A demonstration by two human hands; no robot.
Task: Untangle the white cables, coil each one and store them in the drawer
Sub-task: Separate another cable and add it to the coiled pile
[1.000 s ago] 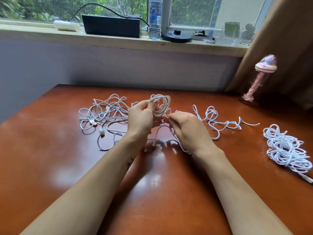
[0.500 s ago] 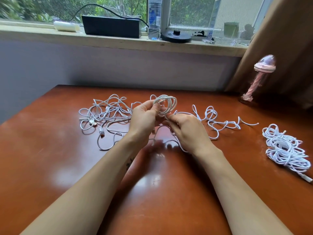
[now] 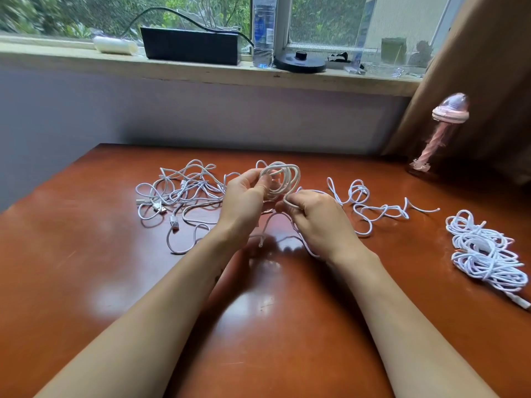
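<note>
My left hand [image 3: 244, 199] holds a small coil of white cable [image 3: 283, 179] upright above the brown table [image 3: 86, 268]. My right hand [image 3: 313, 216] pinches the same cable just below the coil; its loose tail [image 3: 373, 208] trails off to the right across the table. Behind my left hand lies a tangle of white cables [image 3: 178, 193] with several plugs showing. A heap of coiled white cables [image 3: 485, 251] rests near the table's right edge. No drawer is in view.
A pink jellyfish-shaped lamp [image 3: 442, 130] stands at the table's back right by a brown curtain [image 3: 488, 67]. On the windowsill sit a black box [image 3: 189, 47], a water bottle [image 3: 263, 30] and a black round base [image 3: 300, 63].
The coil in my left hand has grown a loop and shifted slightly right. My right hand has moved up closer to the coil, drawing in the loose tail.
</note>
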